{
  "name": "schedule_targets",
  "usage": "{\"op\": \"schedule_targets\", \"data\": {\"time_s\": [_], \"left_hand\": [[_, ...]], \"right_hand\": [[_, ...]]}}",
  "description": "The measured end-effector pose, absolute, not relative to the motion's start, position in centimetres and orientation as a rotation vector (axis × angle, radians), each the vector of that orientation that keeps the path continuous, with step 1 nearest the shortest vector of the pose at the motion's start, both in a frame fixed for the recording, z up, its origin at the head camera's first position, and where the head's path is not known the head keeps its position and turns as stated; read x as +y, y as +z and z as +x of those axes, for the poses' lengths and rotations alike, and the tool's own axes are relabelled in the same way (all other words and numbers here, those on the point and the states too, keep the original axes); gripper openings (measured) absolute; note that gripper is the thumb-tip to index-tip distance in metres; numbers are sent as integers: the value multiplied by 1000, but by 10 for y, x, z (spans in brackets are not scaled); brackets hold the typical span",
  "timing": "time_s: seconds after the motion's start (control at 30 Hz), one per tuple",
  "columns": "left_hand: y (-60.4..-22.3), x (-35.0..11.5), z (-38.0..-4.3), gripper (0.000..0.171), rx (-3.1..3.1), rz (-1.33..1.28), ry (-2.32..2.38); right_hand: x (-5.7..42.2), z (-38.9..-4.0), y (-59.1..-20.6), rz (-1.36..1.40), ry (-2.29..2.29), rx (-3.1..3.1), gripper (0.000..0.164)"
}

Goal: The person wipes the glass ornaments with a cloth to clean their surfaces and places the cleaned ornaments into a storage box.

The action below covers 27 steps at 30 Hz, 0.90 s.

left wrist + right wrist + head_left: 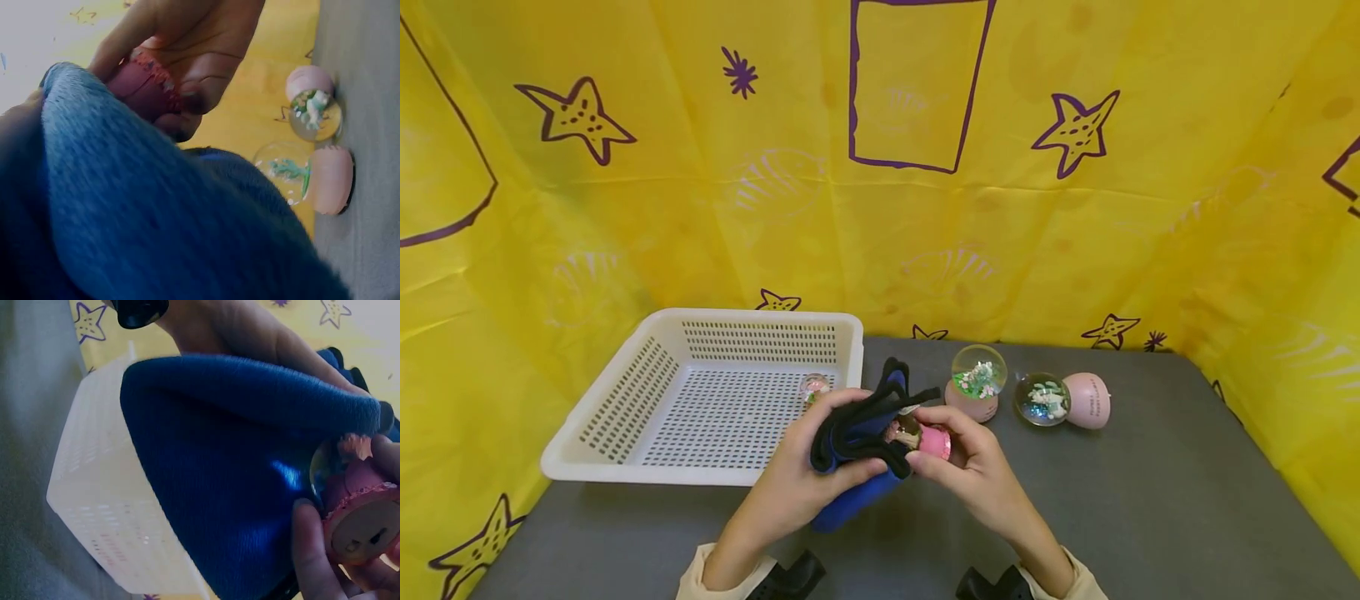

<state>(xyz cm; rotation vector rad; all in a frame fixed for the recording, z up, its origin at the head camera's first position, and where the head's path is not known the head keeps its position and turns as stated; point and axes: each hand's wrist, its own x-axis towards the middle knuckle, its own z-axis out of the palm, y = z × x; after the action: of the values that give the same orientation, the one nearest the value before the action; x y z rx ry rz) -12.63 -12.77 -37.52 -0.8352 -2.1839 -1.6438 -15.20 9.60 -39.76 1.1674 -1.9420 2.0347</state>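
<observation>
- The step in hand looks like wiping the pink globe (931, 442): you have it at the blue cloth (859, 429), its glass end facing 9 o'clock into the folds.
- Your right hand (970, 467) has its grip around the globe's base, thumb toward you, fingers on the far side.
- Your left hand (793, 479) has its grip on the cloth, thumb across the near side.
- The next move probably calls for turning the base in your right hand while the cloth bears lightly on the glass; a loose hold there could let it slip.
- From your hands in the head view, the white basket (700, 408) lies at 10 o'clock, a small globe (814, 388) at its right end. On the surface (1150, 483), an upright globe (976, 385) stands at 2 o'clock; beyond it, toward 3 o'clock, a tipped globe (1066, 400) lies on its side.
- The right wrist view shows the pink globe's flat underside and curved glass, which the head view mostly hides.
- The left wrist view is largely filled by cloth, and the glass is hidden there.
</observation>
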Motion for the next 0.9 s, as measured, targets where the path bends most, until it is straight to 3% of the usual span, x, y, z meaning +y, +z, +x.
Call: {"op": "schedule_targets", "data": {"time_s": [0.23,0.7,0.9], "left_hand": [[-381,-121,-128,72,-2247,-833,-1676],[-381,-129,-130,37,-2090,-755,-1704],[-380,-127,-131,57,-2150,-842,-1744]], "right_hand": [[94,-151,-397,1103,2071,-1954,27],[94,-149,-399,1103,2068,-1998,37],[93,-149,-401,1060,1930,-2032,39]]}}
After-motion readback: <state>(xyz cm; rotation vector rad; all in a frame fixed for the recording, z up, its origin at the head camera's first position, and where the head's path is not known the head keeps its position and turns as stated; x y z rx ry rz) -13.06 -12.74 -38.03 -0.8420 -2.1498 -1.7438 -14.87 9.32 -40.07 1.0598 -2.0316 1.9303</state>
